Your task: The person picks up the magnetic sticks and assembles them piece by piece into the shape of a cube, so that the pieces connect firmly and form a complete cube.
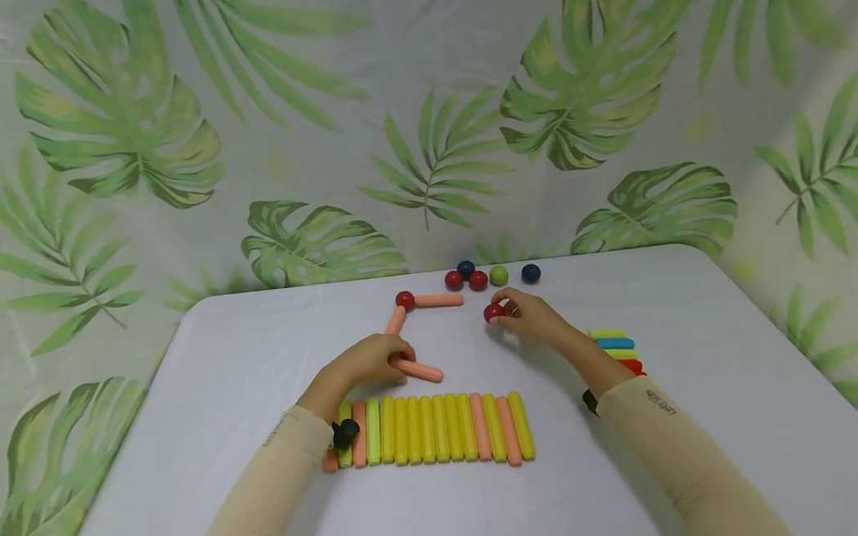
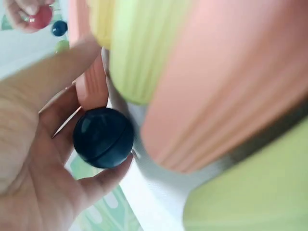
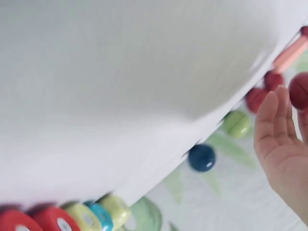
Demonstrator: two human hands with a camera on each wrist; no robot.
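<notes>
My left hand (image 1: pixel 368 360) curls its fingers around a dark blue ball (image 2: pixel 103 137), which the hand hides in the head view. A salmon ridged stick (image 2: pixel 91 89) meets that ball, and another salmon stick (image 1: pixel 421 372) points right from under the fingers. Beyond the hand, a salmon stick (image 1: pixel 396 319) leads up to a red ball (image 1: pixel 405 301), from which one more salmon stick (image 1: pixel 438 300) extends right. Between thumb and fingers, my right hand (image 1: pixel 535 319) pinches a red ball (image 1: pixel 494 313) above the table's back half.
Yellow, light green and salmon sticks (image 1: pixel 439 429) lie in a row at the front. Along the back edge sit red balls (image 1: pixel 478 280), dark blue balls (image 1: pixel 531 273) and a green ball (image 1: pixel 499 275). A blue stick (image 1: pixel 615 343) lies among yellow and red ones by the right forearm.
</notes>
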